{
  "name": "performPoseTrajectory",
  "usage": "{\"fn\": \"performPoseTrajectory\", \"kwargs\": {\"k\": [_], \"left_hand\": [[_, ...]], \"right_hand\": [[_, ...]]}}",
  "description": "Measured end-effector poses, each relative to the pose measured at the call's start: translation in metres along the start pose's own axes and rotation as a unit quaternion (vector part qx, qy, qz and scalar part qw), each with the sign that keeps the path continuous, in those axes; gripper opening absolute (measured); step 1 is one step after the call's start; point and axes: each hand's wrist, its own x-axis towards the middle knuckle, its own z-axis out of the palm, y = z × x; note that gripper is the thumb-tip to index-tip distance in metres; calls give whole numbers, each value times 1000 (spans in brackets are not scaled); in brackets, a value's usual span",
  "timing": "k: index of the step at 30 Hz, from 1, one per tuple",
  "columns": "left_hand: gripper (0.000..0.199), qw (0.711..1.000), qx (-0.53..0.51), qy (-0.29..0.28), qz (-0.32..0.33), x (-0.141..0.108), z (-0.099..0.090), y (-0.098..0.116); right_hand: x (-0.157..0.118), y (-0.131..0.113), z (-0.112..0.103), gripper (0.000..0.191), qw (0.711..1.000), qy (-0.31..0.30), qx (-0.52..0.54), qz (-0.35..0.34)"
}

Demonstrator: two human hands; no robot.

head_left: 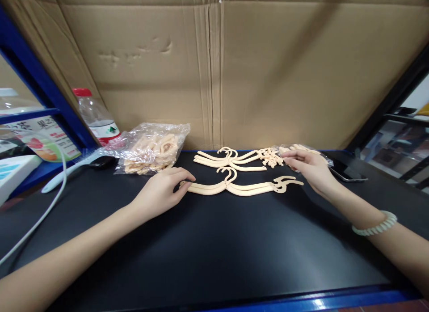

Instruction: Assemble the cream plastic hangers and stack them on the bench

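My left hand (164, 189) curls its thumb and fingers around the left end of the front clothes hangers (208, 188), which lie stacked on the black tabletop. At their right end lies a loose flat hook piece (288, 183), touching or overlapping the hanger arm. My right hand (313, 169) is farther back, fingers loosely stretched out beside a heap of small cream plastic pieces (271, 158). Nothing shows between its fingers. Behind the front hangers rests another stack of cream hangers (231, 161), hooks pointing away from me.
A clear bag of cream pieces (154, 149) sits at the back left, near a red-capped bottle (97, 117). Another bag (304, 149) lies behind my right hand, with a phone (348, 172) beside it. A white cable (50, 204) crosses the left side. Cardboard (284, 70) walls the back.
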Motion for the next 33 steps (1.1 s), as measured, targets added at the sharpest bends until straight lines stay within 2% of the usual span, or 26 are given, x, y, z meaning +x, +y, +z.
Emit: {"fn": "performPoseTrajectory", "kwargs": {"k": [5, 21, 29, 33], "left_hand": [[24, 1000, -3, 1, -3, 0, -1, 1], [23, 1000, -2, 6, -9, 1, -2, 1], [24, 1000, 2, 5, -8, 1, 1, 0], [24, 1000, -1, 6, -7, 1, 0, 1]], "right_hand": [[2, 5, 0, 27, 999, 36, 32, 21], [0, -1, 2, 26, 997, 40, 55, 36], [2, 0, -1, 25, 997, 60, 45, 33], [5, 1, -5, 25, 997, 73, 10, 6]]}}
